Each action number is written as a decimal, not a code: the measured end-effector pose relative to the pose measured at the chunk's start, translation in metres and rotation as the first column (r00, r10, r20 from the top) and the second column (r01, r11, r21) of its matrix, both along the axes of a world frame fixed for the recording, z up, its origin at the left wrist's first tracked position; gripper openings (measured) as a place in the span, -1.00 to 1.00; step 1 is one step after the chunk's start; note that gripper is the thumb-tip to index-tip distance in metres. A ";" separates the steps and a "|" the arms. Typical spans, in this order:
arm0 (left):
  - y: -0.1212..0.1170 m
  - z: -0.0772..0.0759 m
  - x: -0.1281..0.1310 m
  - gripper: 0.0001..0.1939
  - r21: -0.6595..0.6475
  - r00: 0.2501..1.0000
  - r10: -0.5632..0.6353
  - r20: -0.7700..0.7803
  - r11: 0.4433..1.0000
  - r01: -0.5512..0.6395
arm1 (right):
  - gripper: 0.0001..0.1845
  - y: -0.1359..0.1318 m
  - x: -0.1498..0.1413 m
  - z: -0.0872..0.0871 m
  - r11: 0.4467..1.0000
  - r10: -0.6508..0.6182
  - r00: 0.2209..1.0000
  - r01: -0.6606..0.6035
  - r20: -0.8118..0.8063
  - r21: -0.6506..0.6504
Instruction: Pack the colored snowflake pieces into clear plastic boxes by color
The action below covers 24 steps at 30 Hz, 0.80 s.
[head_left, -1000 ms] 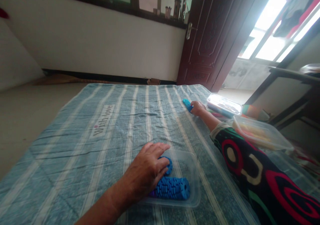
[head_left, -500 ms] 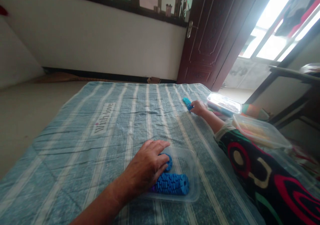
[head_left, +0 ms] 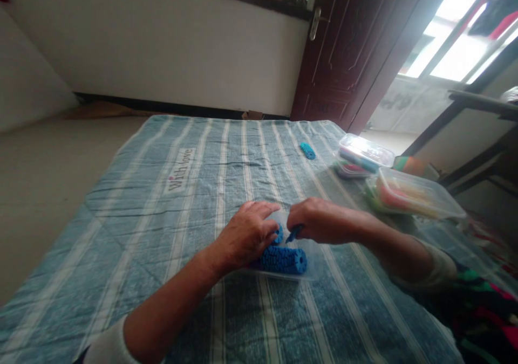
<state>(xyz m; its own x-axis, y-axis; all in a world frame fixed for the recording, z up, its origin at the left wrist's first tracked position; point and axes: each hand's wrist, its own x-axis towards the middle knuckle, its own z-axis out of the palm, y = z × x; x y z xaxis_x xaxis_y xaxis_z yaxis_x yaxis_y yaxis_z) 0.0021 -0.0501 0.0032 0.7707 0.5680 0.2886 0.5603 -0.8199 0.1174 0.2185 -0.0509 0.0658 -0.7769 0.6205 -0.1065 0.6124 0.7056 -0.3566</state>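
Right hand (head_left: 309,221) has moved from far blue row (head_left: 307,150) to clear box (head_left: 314,262), pinching blue bit (head_left: 293,234). Left hand (head_left: 247,233) still over blue roll (head_left: 285,260); can't tell its grip.

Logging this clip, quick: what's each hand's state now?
Left hand: curved over the clear tub; whether it grips cannot be told.
Right hand: closed, holding a blue piece.

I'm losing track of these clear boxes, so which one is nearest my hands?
The clear box at your left hand, holding the ridged blue roll; the other boxes sit off to the right, beyond your right hand.
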 end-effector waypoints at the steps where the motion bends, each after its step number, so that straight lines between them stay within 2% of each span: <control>1: 0.000 0.000 0.000 -0.94 -0.006 1.000 0.003 0.000 1.000 -0.003 | -0.84 -0.005 -0.007 -0.006 0.999 -0.005 0.999 0.003 0.049 0.038; 4: 0.000 0.001 0.000 -0.87 -0.019 1.000 0.013 0.013 1.000 -0.013 | -0.80 -0.012 -0.021 -0.024 0.987 -0.075 0.987 0.054 0.139 0.152; 7: -0.001 0.000 0.001 -0.89 -0.020 1.000 0.014 0.028 1.000 -0.014 | -0.79 -0.016 -0.025 -0.038 0.976 -0.133 0.979 0.102 0.155 0.191; 13: -0.001 0.000 0.001 -0.85 -0.030 0.999 0.010 0.046 1.000 -0.009 | -0.78 -0.026 -0.013 -0.057 0.960 -0.209 0.977 0.211 -0.029 0.184; 24: -0.001 0.003 -0.002 -0.83 -0.071 0.999 -0.012 0.051 0.997 0.016 | -0.83 -0.031 -0.013 -0.061 0.935 -0.278 0.956 0.291 -0.090 0.201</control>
